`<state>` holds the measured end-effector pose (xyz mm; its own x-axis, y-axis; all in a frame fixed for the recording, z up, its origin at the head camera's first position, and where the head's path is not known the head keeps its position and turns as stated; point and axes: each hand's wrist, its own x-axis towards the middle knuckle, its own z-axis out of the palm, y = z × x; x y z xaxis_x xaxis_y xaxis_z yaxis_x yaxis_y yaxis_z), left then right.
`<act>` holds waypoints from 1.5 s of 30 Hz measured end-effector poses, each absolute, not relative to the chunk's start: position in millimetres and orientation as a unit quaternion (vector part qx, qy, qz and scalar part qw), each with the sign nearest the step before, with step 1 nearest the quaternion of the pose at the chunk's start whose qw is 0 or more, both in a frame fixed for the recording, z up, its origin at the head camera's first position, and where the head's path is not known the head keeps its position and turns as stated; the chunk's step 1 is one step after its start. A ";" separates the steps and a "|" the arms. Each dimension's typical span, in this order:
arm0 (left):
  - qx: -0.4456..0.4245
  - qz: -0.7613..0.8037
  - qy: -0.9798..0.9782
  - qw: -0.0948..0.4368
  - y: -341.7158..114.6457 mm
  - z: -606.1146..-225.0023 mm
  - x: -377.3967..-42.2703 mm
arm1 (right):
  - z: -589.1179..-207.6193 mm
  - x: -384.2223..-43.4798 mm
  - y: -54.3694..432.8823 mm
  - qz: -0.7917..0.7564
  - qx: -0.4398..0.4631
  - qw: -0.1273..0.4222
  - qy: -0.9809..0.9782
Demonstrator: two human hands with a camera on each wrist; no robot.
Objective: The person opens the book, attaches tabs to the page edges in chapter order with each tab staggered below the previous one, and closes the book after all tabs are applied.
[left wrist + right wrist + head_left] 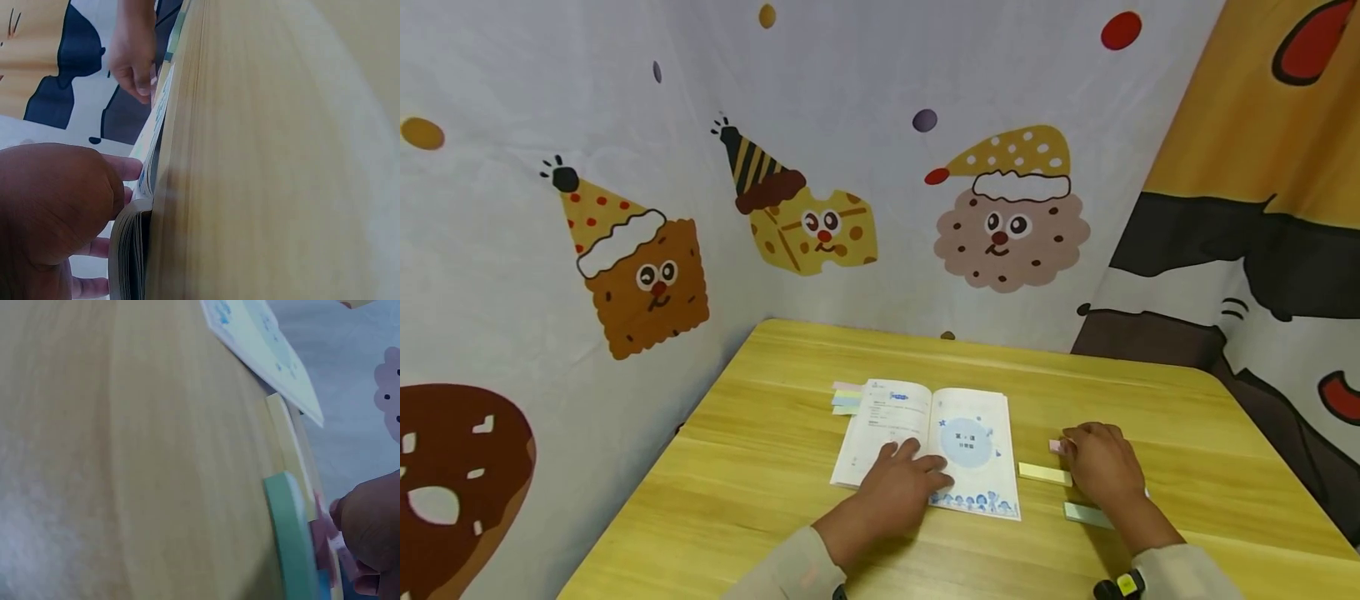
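Note:
An open book (972, 408) lies on the wooden table, with several coloured sticky tabs (846, 399) jutting from its left edge. My left hand (901, 490) rests across the lower part of its pages, fingers spread. To the right of the book, my right hand (1105, 467) pinches a pink sticky strip (1056, 447) between thumb and fingers. Under and beside that hand are a yellow sticky pad (1043, 474) and a green sticky pad (1086, 515). The right wrist view also shows a pink pad (322, 547) and a bit of blue pad (324, 584), partly hidden.
The wooden table (700, 500) reaches back to a cloth backdrop (865, 308) printed with cartoon snacks. A dark wrist strap with a yellow patch (1127, 583) sits at my right cuff.

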<state>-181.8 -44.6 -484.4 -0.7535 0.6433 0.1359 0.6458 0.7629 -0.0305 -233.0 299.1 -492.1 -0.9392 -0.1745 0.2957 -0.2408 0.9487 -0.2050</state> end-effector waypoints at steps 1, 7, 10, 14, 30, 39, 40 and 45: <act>-0.344 -0.010 -0.936 0.068 -44.4 -484.5 -181.7 | -492.9 -233.6 299.7 0.118 0.105 0.131 -0.979; -0.343 -0.006 -0.936 0.075 -43.8 -483.6 -181.9 | -497.1 -236.1 298.7 0.122 0.107 0.138 -0.977; -0.342 -0.004 -0.936 0.077 -44.1 -482.8 -181.5 | -499.3 -237.2 298.1 0.126 0.113 0.156 -0.973; -0.342 -0.010 -0.937 0.073 -44.4 -484.2 -181.7 | -502.4 -237.7 297.7 0.119 0.132 0.178 -0.968; -0.338 0.002 -0.938 0.071 -43.0 -484.1 -180.8 | -483.6 -230.2 252.1 0.277 0.158 0.062 -0.946; -0.333 0.006 -0.941 0.064 -41.7 -485.2 -181.4 | -497.1 -250.6 233.0 0.259 0.121 -0.005 -0.958; -0.333 0.006 -0.941 0.063 -41.4 -485.0 -181.5 | -497.7 -252.0 232.2 0.257 0.120 -0.009 -0.959; -0.333 0.010 -0.941 0.062 -41.4 -484.1 -181.5 | -497.4 -256.2 227.8 0.254 0.107 -0.025 -0.961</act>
